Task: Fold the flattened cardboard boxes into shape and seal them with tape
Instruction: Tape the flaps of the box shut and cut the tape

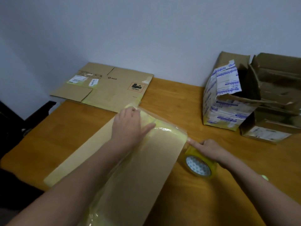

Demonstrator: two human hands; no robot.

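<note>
Here: wooden table [187,98] | bare pale wall [146,30] | flattened cardboard box [105,85] at back.

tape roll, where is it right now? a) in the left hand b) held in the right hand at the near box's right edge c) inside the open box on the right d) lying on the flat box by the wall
b: the tape roll sits in the right hand beside the near box, while the left hand presses flat on the tape strip.
</note>
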